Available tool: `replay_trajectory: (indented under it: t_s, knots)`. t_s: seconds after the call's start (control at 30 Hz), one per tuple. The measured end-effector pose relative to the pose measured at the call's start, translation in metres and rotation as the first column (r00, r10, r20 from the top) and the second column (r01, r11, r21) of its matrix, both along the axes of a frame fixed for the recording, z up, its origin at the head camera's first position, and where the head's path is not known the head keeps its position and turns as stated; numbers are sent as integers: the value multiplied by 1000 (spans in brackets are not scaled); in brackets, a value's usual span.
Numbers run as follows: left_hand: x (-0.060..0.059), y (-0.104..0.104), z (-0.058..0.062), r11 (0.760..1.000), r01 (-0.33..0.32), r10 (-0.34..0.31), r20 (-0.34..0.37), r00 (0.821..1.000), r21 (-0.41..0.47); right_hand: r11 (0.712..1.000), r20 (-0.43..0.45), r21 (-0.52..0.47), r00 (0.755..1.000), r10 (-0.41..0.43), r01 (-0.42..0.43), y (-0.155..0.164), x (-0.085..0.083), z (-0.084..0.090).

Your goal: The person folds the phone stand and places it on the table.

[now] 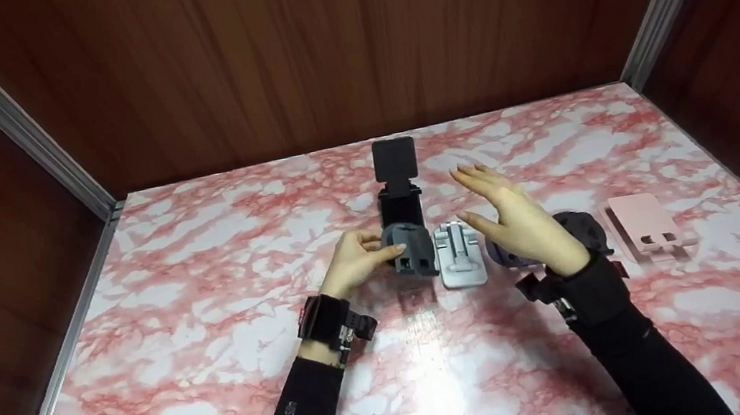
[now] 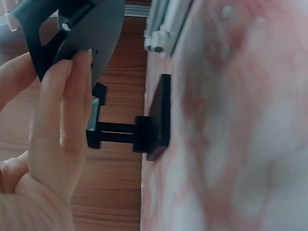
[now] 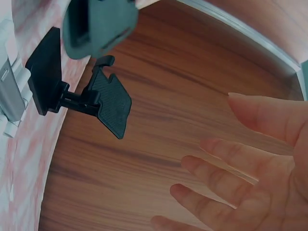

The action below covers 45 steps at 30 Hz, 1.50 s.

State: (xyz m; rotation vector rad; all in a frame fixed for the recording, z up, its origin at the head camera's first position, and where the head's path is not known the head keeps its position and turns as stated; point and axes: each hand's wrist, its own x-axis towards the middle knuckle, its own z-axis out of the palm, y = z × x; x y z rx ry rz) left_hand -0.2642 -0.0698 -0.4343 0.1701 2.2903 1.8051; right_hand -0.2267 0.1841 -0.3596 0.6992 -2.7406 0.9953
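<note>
My left hand (image 1: 353,260) pinches a dark grey phone stand (image 1: 413,259) between thumb and fingers. In the left wrist view its rounded plate (image 2: 103,41) is held up off the table. Just behind it stands a black phone stand (image 1: 395,160), unfolded, its support plate raised on an arm. To the right of the grey one, a silver-white phone stand (image 1: 461,260) lies folded flat. My right hand (image 1: 516,219) hovers with fingers spread, holding nothing. Below that hand, a dark bluish stand (image 1: 503,254) is partly hidden.
A black stand (image 1: 583,232) sits beside the right wrist, partly covered. Farther right is a pink phone stand (image 1: 647,223). Brown wood-grain panels (image 1: 291,59) wall in the back and sides of the red-and-white marbled table (image 1: 219,373).
</note>
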Motion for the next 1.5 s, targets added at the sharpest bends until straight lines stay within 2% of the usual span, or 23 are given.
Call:
replay_trajectory:
  t_s: [0.2,0.5,0.83,1.0,1.13,1.23,1.37,1.5]
  knots:
    - [-2,-1,-9,991,-10,6,-28,1000,-133,998,12,54,1000,15,-15,0,0,-2]
    - [-3,0,-16,992,-7,6,-9,1000,-125,981,44,193,998,-34,25,-3,-2,-4]
    - [-2,2,-16,967,-5,-8,-49,999,-254,967,75,254,997,-35,15,-4,-1,-7]
    - [-2,2,-14,959,28,-42,-42,998,-281,955,75,296,996,-55,31,-4,-1,-9]
    - [-1,0,-12,959,28,-39,-35,999,-281,947,70,318,996,-61,35,-4,-2,-10]
    - [1,-2,-7,945,19,-38,-52,998,-328,947,71,320,996,-60,35,-4,-2,-10]
    - [4,-2,-1,898,11,-66,-109,992,-440,945,68,324,996,-59,34,-4,-3,-11]
    - [8,-2,3,859,4,-91,-145,985,-512,941,67,337,996,-64,37,-4,-4,-12]
